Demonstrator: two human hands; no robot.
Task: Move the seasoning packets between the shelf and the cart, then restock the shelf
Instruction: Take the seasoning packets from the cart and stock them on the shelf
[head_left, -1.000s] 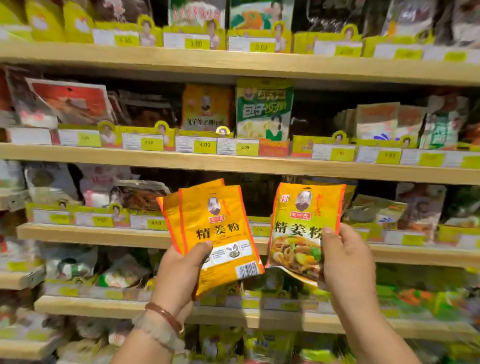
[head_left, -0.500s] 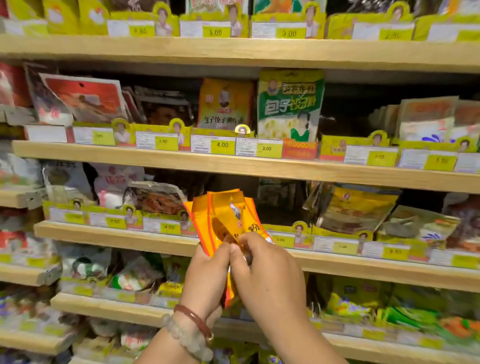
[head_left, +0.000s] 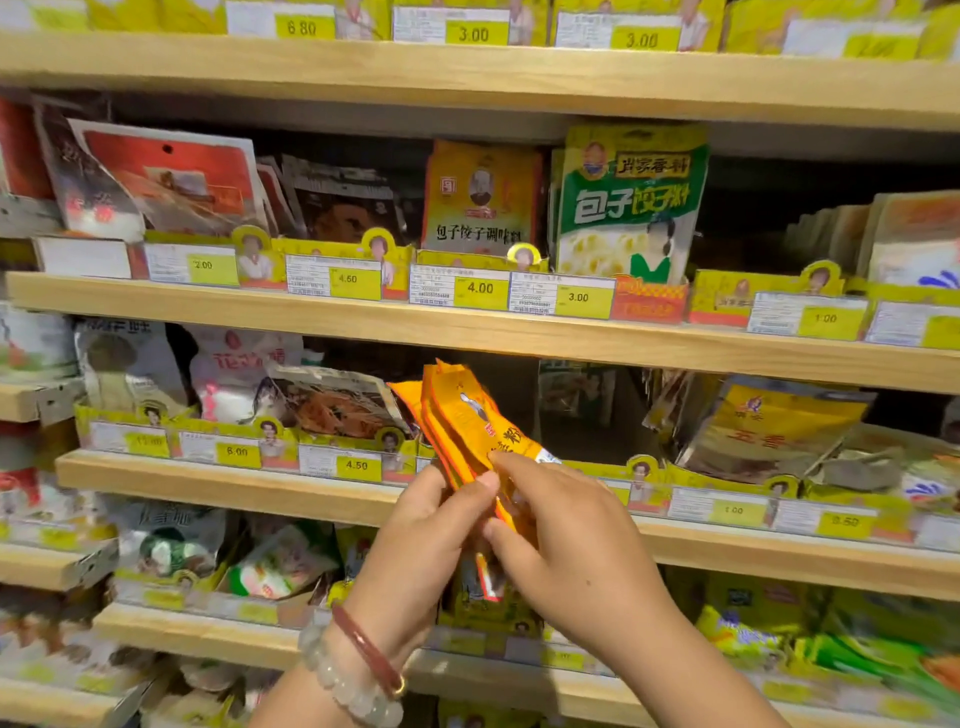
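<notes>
Fingers (head_left: 470, 491) of both hands around glossy, flat orange packets (head_left: 467, 415)

1. Seasoning packets (head_left: 467, 415): a small stack of flat orange-yellow sachets pressed face to face, seen nearly edge-on, tops fanned slightly apart and tilted toward 11 o'clock. The outer face shows a small portrait, dark characters and a white patch low at its 4 o'clock corner. The lower halves are hidden.
2. Shelf (head_left: 322, 330): pale wooden boards in tiers, lined with yellow price tags. The stack stands before the third board down, at 6 o'clock of the tag reading 4.00.
</notes>
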